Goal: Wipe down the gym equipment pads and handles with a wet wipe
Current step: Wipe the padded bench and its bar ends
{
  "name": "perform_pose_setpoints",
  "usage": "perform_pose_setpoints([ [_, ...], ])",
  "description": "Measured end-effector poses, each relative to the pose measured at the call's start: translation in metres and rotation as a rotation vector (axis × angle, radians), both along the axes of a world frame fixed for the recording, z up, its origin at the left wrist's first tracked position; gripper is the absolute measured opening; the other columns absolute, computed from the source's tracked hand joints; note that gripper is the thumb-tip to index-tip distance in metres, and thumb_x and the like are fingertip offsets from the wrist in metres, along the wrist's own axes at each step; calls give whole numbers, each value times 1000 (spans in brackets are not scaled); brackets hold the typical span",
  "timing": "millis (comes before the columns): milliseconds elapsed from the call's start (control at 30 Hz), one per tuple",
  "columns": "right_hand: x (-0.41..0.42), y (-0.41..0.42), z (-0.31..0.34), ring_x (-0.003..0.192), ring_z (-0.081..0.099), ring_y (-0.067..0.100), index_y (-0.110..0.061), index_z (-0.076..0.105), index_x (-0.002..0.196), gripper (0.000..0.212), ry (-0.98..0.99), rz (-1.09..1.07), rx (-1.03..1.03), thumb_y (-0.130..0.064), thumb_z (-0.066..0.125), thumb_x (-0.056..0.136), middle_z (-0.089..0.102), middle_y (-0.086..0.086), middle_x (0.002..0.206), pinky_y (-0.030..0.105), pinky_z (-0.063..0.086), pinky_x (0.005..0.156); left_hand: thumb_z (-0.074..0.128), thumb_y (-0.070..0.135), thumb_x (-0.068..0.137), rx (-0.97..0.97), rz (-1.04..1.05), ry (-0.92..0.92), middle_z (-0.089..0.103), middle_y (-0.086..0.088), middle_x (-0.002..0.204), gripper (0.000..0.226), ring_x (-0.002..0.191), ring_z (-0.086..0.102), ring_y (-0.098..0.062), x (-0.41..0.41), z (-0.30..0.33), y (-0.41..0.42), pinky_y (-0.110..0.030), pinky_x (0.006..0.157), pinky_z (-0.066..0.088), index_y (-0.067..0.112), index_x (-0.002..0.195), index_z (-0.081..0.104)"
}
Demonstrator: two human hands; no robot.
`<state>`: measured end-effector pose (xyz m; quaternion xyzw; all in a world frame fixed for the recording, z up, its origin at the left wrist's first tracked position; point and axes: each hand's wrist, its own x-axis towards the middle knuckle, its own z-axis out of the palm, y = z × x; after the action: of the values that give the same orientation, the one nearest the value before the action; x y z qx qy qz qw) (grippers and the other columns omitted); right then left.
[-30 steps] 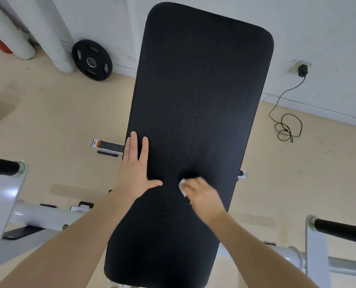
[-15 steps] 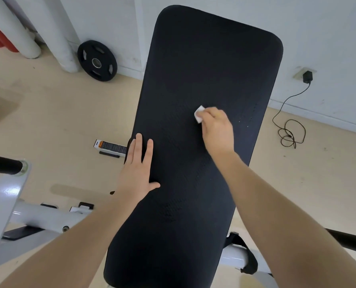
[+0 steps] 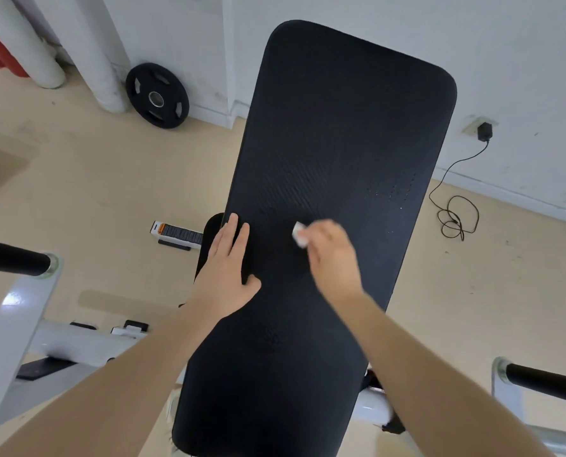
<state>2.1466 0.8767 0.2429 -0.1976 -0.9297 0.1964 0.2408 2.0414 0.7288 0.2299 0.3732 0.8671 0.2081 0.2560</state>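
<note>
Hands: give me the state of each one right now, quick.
Left hand: open, fingers straight, resting flat on the bench pad.
Right hand: fingers curled, holding the wet wipe against the pad.

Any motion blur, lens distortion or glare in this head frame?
Head view: the right hand and its small white wet wipe are motion-smeared; the left hand, flat on the long black bench pad, is sharp; wide-angle bending shows at the edges; lighting soft, no harsh glare.
</note>
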Motion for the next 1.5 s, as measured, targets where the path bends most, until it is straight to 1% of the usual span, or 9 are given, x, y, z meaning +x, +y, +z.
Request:
perform_pose_setpoints([
  [200,-79,48,20,70,57,32,-1,67,77,15,27,-173,124,4,53,76,64,13,82,36,52,52,42,-7,85,214,83,-173,3,9,158,76,145,8,-9,-8,-4,-6,-28,114,25,19,149,9],
  [333,-72,-5,-16,61,57,28,-4,65,70,19,-31,-31,99,13,61,63,65,10,73,28,50,49,38,-11,85,351,295,-370,17,9,155,74,140,12,-1,-10,-8,-13,-20,115,12,19,148,13],
  [500,-28,-67,-51,75,62,27,-7,69,81,25,-195,210,-5,7,53,69,68,6,86,31,57,58,32,-10,84,463,516,-821,30,8,151,69,137,28,-3,-20,-14,-24,-34,118,21,21,146,27],
  [667,-34,-66,-29,75,59,30,-2,69,82,11,-209,205,-132,0,59,78,65,12,84,35,56,62,24,-1,93,342,529,-1007,40,15,141,54,126,36,3,-39,-7,-29,-5,94,30,22,141,35],
  [767,-79,-30,13,79,51,22,1,64,79,27,-32,-52,-113,-16,47,91,59,6,83,29,47,68,43,30,97,384,438,-1138,39,4,148,44,131,37,-5,-46,10,-31,-18,100,31,18,139,41],
  [867,-122,-1,37,83,51,26,2,63,85,21,-44,-59,64,-6,44,87,60,10,88,32,46,66,37,10,98,375,441,-1182,38,-15,146,41,136,36,-26,-50,39,-17,-28,104,31,-2,137,37],
  [1133,-94,-45,-16,74,62,27,-4,64,72,12,-131,53,123,1,54,74,68,9,80,31,56,55,22,25,100,376,471,-1172,39,4,146,44,136,34,-12,-63,6,-46,-35,116,23,20,143,32],
  [1300,-41,-111,-55,83,62,23,-8,71,88,24,-221,153,43,3,56,73,70,3,92,29,58,62,31,24,97,339,461,-1162,52,10,128,32,126,44,-9,-56,6,-47,-31,108,32,29,120,53],
  [1500,5,-156,-83,88,56,19,-6,70,100,37,-369,336,96,5,65,65,69,5,97,28,57,70,27,23,100,322,394,-1080,39,3,145,42,134,34,-9,-35,-14,-68,-31,113,27,28,140,36],
])
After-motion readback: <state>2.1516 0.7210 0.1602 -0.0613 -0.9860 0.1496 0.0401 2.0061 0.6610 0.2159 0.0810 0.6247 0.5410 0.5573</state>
